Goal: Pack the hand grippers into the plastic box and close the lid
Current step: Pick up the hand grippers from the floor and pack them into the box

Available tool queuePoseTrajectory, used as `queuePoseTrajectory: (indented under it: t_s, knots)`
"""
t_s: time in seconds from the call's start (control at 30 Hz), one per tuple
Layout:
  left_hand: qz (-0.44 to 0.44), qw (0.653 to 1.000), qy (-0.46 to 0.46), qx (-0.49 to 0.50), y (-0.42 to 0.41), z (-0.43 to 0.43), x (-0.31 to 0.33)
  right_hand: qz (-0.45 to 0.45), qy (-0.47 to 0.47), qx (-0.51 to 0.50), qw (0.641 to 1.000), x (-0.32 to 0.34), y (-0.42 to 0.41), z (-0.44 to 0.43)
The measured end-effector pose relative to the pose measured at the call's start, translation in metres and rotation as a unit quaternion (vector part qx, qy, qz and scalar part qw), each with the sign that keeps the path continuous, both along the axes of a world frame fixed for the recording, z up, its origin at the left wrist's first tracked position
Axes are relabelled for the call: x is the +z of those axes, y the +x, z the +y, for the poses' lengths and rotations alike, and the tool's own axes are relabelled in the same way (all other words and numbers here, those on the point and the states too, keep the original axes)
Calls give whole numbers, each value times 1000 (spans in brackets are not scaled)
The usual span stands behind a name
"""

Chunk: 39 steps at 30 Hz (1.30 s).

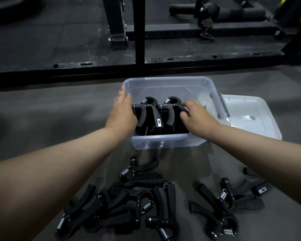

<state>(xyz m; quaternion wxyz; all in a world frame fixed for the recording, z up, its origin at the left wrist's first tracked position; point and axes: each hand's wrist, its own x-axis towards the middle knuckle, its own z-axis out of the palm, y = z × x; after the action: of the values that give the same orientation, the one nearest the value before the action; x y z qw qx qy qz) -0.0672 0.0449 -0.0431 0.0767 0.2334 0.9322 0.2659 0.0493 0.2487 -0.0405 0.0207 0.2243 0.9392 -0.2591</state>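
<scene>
Left hand (122, 110) lies flat on the left rim of the clear rectangular plastic box (165, 141); black spring-loaded hand grippers (153, 113) stand inside it. Right hand (195, 113) curls over the rightmost gripper. Clear lid (250, 115) lies right; loose black grippers (141, 178) litter the near grey floor (42, 110).

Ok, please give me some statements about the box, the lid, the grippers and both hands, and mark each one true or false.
1. The plastic box is closed. False: it is open, and the lid lies beside it on the floor.
2. Hand grippers in the box stand side by side. True.
3. All grippers are packed. False: several loose grippers lie on the floor nearer the person.
4. The left hand and right hand both reach into the box. True.
</scene>
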Motion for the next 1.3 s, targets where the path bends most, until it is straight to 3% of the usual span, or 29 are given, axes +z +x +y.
queuePoseTrajectory:
  t_s: [0.13, 0.3, 0.5, 0.63, 0.7, 0.77, 0.83, 0.97, 1.1, 1.3]
  knots:
    - [78, 992, -78, -59, 3, 2, 2, 38, 60, 56, 996, 2, 19, -14]
    - [90, 988, -73, -106, 37, 16, 4, 56, 129, 109, 984, -1, 40, -26]
    - [160, 959, -110, -208, 63, 30, -5, 116, 171, 122, 971, -16, 82, -41]
    - [162, 956, -95, -226, 75, 47, -8, 95, 176, 182, 963, -42, 132, -45]
    - [169, 954, -88, -233, 81, 56, -10, 39, 163, 216, 962, -58, 160, -40]
    - [171, 952, -83, -242, 88, 65, -12, -34, 142, 192, 971, -76, 186, -28]
    - [176, 949, -78, -249, 95, 74, -12, -93, 125, 104, 982, -88, 203, -12]
    - [170, 950, -92, -244, 105, 93, -10, -210, 112, -47, 970, -104, 212, 27]
    - [165, 944, -120, -259, 111, 112, -6, -222, 61, -74, 970, -106, 216, 47]
    - [201, 910, -107, -347, 124, 129, -5, -184, 57, -91, 977, -103, 227, 55]
